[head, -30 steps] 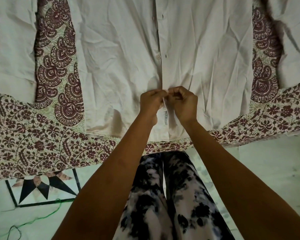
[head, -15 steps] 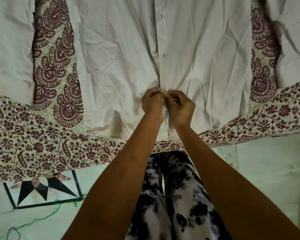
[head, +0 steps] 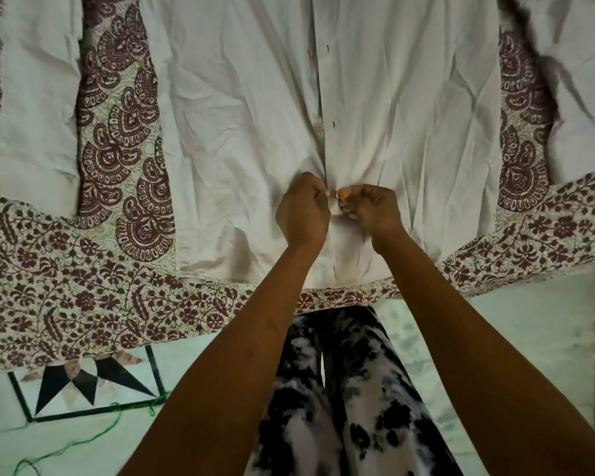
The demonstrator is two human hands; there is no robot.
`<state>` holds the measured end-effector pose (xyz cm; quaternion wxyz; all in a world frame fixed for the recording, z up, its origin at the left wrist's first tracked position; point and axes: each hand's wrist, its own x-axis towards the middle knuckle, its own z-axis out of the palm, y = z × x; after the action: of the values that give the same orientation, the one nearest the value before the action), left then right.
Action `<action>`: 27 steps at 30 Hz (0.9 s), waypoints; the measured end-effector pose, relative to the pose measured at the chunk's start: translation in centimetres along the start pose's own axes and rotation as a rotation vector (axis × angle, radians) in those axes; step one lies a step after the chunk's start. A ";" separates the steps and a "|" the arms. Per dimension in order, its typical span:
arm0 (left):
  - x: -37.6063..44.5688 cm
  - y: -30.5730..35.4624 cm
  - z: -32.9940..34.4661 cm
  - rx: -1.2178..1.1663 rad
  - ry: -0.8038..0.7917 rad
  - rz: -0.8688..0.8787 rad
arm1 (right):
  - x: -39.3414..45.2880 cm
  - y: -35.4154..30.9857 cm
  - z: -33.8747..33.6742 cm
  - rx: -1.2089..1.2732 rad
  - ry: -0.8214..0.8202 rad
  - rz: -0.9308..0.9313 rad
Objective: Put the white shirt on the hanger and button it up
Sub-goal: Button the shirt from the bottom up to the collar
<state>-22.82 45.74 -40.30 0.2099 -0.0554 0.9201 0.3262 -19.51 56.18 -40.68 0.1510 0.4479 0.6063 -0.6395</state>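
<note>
Head view shows the white shirt [head: 241,132] spread flat on a patterned bedsheet [head: 66,304], front side up, with its hem near the person and its upper part going out of the picture at the far edge. The front opening runs down the middle of the shirt. One button [head: 320,126] sits on the left edge of the opening, and a dark buttonhole [head: 334,124] is just beside it on the right edge; they are not joined.

Nearer, at the lower part of the opening, both hands meet. The left hand [head: 303,211] is curled narrow and pinches the left edge of the cloth. The right hand [head: 371,209] is also curled narrow and pinches the right edge, its thumb tip almost touching the left fingers. The cloth wrinkles around this place. I cannot tell if a button is between the fingers.

One sleeve [head: 31,125] lies to the left, apart from the body of the shirt. Below the sheet there is a pale floor [head: 512,338] with a black star tile [head: 83,383] and a green thread [head: 93,438].
</note>
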 end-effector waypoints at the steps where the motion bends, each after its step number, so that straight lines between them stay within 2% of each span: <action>1: 0.3 0.0 -0.3 -0.016 -0.020 -0.029 | 0.2 -0.1 -0.1 -0.049 -0.010 0.002; 4: 1.3 -0.2 -1.5 -0.070 -0.034 -0.062 | 0.2 -1.0 -0.4 -0.182 -0.002 -0.015; 6: 2.3 0.1 -2.5 -0.145 0.010 -0.056 | 0.2 -1.9 -0.3 -0.193 0.067 -0.075; 9: 4.6 1.1 -3.9 -0.219 0.083 0.002 | 0.4 -3.8 0.4 -0.311 0.183 -0.287; 11: 6.5 2.1 -4.4 -0.247 0.085 0.050 | 1.4 -5.1 1.3 -0.465 0.172 -0.466; 13: 8.0 3.1 -4.7 -0.254 0.050 0.099 | 2.5 -6.2 2.4 -0.646 0.155 -0.532; 15: 9.2 3.8 -4.6 -0.215 0.002 0.107 | 3.4 -7.2 3.2 -0.726 0.175 -0.521; 18: 9.6 3.9 -3.7 -0.153 -0.066 0.059 | 4.2 -7.9 3.1 -0.698 0.215 -0.474; 20: 9.6 3.7 -2.9 -0.128 -0.075 0.028 | 4.5 -7.9 2.6 -0.627 0.237 -0.387; 23: 8.9 3.9 -2.0 -0.102 -0.062 -0.002 | 4.8 -7.6 1.7 -0.412 0.177 -0.222; 27: 8.4 5.0 -1.7 0.018 -0.025 0.016 | 4.8 -7.3 0.9 -0.232 0.127 -0.143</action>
<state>-32.23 48.86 -39.77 0.2192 -0.0421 0.9207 0.3201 -27.93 58.61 -39.72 0.1172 0.4228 0.7148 -0.5445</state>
